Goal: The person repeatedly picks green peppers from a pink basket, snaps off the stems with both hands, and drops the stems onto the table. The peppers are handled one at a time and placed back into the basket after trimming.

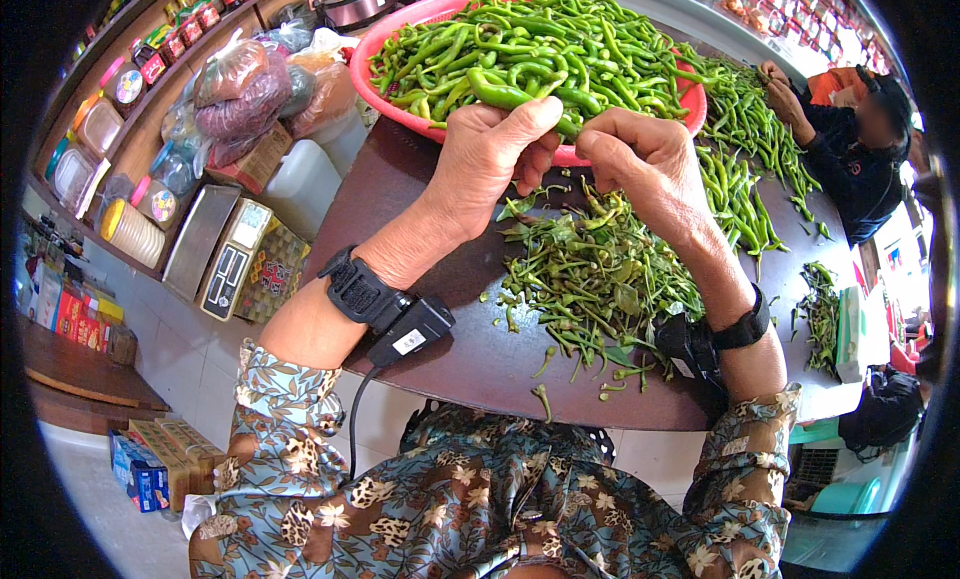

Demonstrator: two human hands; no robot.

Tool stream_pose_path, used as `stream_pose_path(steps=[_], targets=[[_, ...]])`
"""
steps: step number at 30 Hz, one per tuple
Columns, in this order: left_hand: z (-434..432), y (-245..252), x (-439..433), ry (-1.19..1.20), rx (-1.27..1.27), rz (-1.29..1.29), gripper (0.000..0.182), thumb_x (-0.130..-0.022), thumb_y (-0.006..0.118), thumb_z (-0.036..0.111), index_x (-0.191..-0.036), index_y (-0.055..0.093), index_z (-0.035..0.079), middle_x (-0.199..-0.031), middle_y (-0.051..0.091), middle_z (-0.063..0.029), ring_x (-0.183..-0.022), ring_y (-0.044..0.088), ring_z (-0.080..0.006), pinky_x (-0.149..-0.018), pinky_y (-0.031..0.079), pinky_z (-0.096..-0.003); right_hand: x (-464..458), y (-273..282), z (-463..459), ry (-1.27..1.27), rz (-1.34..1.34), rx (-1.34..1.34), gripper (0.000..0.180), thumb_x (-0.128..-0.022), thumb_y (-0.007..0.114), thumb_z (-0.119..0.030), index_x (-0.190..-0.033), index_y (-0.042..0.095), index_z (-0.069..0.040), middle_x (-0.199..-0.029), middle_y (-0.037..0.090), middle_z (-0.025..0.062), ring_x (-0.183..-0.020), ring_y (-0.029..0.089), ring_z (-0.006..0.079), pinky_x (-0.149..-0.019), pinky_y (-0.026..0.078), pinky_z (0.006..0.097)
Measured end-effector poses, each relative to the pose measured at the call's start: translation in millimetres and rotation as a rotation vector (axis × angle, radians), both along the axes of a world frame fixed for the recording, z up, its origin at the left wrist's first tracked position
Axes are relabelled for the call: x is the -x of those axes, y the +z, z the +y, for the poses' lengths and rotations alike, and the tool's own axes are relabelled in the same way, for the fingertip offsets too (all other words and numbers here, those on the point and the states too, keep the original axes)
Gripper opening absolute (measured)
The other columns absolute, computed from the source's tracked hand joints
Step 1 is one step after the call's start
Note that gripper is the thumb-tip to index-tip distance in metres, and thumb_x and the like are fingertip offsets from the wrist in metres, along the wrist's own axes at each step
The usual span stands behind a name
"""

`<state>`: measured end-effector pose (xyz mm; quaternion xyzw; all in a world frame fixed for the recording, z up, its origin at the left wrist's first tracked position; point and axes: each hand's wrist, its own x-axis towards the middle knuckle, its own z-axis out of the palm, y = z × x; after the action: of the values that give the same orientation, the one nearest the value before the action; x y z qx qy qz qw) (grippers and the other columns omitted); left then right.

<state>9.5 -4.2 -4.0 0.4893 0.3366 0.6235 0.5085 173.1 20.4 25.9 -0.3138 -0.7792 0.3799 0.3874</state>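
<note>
My left hand (pixel 499 155) is closed around a green chili pepper (pixel 499 91) at the near rim of a pink plastic basket (pixel 375 102), which is heaped with green peppers (pixel 555 38). Close beside it, my right hand (pixel 645 159) pinches at the pepper's end with thumb and bent fingers; whether it grips the pepper or its stem is hidden. Below both hands, a pile of green stems and leaves (pixel 600 264) lies on the dark brown table (pixel 465 301). More peppers (pixel 739 204) are spread on the table to the right of the basket. Each wrist wears a black strap with a small device.
Across the table at the right, a person (pixel 847 143) has their hands at the peppers. A smaller heap of stems (pixel 817 316) lies near the right edge. At the left are a scale (pixel 236 256), filled plastic bags (pixel 240 91) and shelves with jars. Cardboard boxes (pixel 180 459) stand on the floor.
</note>
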Motion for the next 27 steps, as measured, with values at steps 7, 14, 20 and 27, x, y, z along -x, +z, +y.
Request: stream_pose_path(steps=[7,14,20,27], targets=[[-0.2,0.0,-0.2,-0.007,0.019,-0.003,0.032,-0.081,0.059,0.032,-0.066,0.058,0.004,-0.057,0.055,-0.0014,-0.044,0.049,-0.0068,-0.037,0.036,-0.0195,-0.4,1.0,-1.9,0.004,-0.027,-0.010,0.020,-0.080,0.052,-0.018,-0.073,0.058,0.001,-0.057,0.051,-0.0008,-0.052,0.048,0.0055,-0.047,0.038,0.0210],[0.9,0.6,1.3,-0.072,0.089,-0.072,0.030,-0.082,0.058,0.031,-0.066,0.057,0.005,-0.058,0.054,-0.0009,-0.045,0.049,-0.0073,-0.038,0.037,-0.0198,-1.4,0.0,0.0,0.067,-0.033,-0.042,0.020,-0.082,0.050,-0.018,-0.075,0.056,0.001,-0.058,0.051,-0.0001,-0.053,0.048,0.0063,-0.048,0.039,0.0217],[1.5,0.9,3.2,-0.137,0.118,-0.112,0.029,-0.082,0.057,0.030,-0.066,0.055,0.005,-0.058,0.053,-0.0008,-0.045,0.048,-0.0081,-0.039,0.037,-0.0212,-3.1,2.0,-0.9,0.098,-0.060,-0.056,0.019,-0.082,0.049,-0.016,-0.078,0.055,0.001,-0.061,0.050,-0.0001,-0.055,0.048,0.0064,-0.049,0.040,0.0216],[3.7,-1.1,5.4,-0.245,0.156,-0.158,0.027,-0.083,0.053,0.029,-0.067,0.054,0.006,-0.055,0.052,-0.0016,-0.046,0.048,-0.0102,-0.042,0.036,-0.0232,-4.6,5.3,-1.3,0.141,-0.062,-0.102,0.018,-0.081,0.050,-0.014,-0.076,0.055,0.002,-0.062,0.050,0.0008,-0.055,0.048,0.0065,-0.049,0.039,0.0216]])
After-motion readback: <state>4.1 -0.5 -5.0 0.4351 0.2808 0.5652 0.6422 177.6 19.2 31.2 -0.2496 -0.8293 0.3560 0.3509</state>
